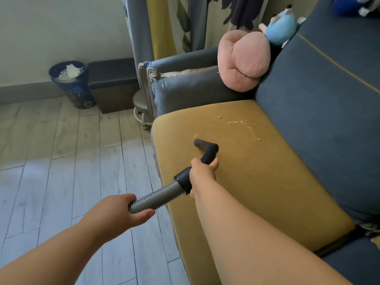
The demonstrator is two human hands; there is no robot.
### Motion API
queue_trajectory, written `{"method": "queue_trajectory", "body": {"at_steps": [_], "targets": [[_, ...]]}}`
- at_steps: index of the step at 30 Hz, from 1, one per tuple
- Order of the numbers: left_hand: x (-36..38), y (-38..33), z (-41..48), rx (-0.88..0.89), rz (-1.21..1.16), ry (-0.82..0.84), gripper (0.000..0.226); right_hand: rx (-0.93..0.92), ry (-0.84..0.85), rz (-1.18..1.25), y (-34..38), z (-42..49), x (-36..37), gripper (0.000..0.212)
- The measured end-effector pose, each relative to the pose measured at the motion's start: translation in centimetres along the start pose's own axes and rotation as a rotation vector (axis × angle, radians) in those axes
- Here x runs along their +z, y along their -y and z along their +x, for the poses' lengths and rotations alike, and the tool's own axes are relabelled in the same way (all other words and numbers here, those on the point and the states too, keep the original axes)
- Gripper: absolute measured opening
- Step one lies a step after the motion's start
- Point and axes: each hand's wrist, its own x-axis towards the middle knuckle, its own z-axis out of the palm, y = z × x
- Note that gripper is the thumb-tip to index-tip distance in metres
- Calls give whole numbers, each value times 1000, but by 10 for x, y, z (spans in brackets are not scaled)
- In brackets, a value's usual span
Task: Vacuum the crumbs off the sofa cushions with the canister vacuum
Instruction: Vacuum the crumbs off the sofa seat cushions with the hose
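Note:
The mustard-yellow seat cushion (257, 182) of the sofa carries a scatter of pale crumbs (239, 122) near its back, plus a small clump (196, 136) just beyond the nozzle. The black bent vacuum nozzle (205, 145) rests its tip on the cushion. My right hand (202, 173) grips the black handle behind the nozzle. My left hand (125, 208) holds the ribbed grey hose (158, 197) lower down, over the floor. The canister itself is out of view.
A pink plush cushion (243, 60) and a light-blue plush toy (280, 29) lean at the sofa's back corner. A blue pillow (191, 91) stands against the armrest. A dark patterned bin (73, 83), a low bench (113, 79) and a wheeled stool (141, 108) stand on the plank floor.

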Motion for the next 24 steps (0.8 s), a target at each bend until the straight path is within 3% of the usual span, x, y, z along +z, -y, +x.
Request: {"method": "queue_trajectory", "body": {"at_steps": [14, 24], "targets": [[-24, 26, 55, -1, -234, 44, 45, -56, -134, 96, 22, 15, 50, 75], [5, -64, 80, 101, -191, 170, 56, -46, -360, 209, 37, 39, -50, 76]]}}
